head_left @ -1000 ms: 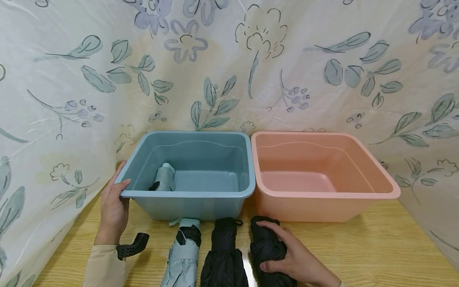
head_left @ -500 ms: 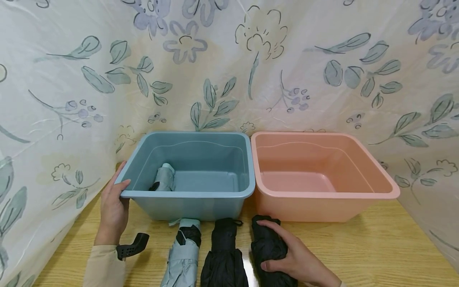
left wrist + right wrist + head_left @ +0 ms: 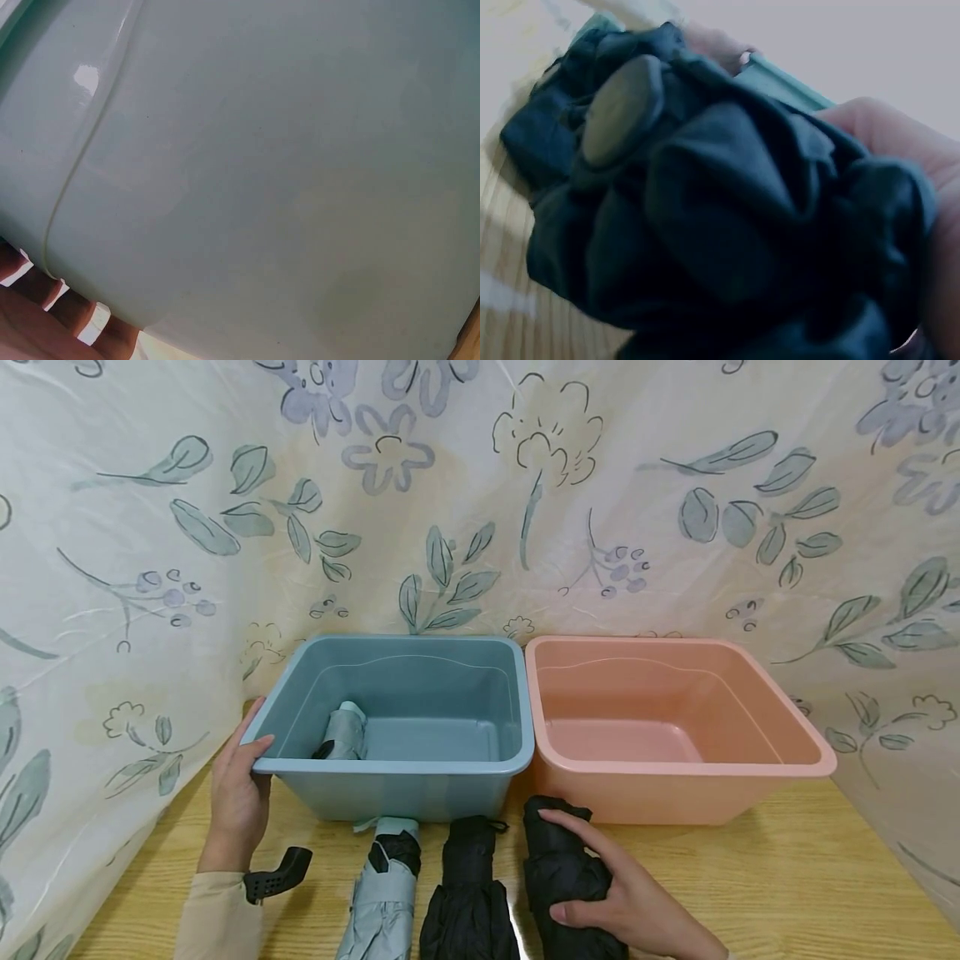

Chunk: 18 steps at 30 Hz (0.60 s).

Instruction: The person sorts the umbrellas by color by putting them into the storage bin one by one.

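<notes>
My left hand point(image 3: 238, 793) grips the left front corner of the blue plastic bin point(image 3: 390, 767), its thumb over the rim. The bin's wall point(image 3: 262, 180) fills the left wrist view, with fingers point(image 3: 71, 311) at its lower left edge. My right hand point(image 3: 630, 893) holds a folded black umbrella point(image 3: 558, 860) from its right side, thumb and fingers around it. Up close in the right wrist view, the umbrella's bunched fabric point(image 3: 720, 187) hides most of the hand. Left of it lie a second black umbrella point(image 3: 468, 893) and a light blue one point(image 3: 378, 902).
Inside the blue bin, at its left, lies another light blue umbrella point(image 3: 347, 732). A pink bin point(image 3: 675, 768) stands close against the blue one's right side. Behind both rises a floral cloth point(image 3: 465, 485). The tabletop point(image 3: 772, 877) is light wood.
My right hand and the black umbrella it holds have shifted slightly, the umbrella's far end rising toward the pink bin. The left hand and both bins stay put.
</notes>
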Tool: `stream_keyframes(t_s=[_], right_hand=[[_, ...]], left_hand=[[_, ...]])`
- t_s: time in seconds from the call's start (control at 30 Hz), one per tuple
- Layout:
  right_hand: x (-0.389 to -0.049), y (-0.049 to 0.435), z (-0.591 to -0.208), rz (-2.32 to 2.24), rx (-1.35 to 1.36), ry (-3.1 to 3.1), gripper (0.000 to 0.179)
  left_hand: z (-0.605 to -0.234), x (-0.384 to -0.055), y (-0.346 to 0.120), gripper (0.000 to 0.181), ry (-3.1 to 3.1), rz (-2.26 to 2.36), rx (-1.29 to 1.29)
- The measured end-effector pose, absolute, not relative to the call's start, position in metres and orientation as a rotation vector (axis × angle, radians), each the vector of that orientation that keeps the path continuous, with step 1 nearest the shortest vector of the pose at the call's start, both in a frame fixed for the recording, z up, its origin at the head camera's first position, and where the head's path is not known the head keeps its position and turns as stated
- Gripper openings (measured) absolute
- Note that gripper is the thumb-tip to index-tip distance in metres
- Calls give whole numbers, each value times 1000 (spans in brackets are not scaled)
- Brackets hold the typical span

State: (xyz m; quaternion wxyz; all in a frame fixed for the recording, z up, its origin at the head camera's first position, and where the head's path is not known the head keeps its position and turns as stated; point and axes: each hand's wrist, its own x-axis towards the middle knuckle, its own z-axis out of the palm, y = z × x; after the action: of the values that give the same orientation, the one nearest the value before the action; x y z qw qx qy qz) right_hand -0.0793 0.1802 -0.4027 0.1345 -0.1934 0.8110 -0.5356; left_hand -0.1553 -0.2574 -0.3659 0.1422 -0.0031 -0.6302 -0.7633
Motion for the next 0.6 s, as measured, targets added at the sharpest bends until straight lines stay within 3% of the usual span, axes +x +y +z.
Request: stream_keyframes(t_s=[0.43,0.6], right_hand=[[-63,179,-388,-1966,-651,1795,87],[-55,182,-375,-1949,-591,1874,87]], left_hand=[[-369,-151,-260,53,-1806,-2208,-23],[-370,-150,-261,53,-1810,-2207,-30]])
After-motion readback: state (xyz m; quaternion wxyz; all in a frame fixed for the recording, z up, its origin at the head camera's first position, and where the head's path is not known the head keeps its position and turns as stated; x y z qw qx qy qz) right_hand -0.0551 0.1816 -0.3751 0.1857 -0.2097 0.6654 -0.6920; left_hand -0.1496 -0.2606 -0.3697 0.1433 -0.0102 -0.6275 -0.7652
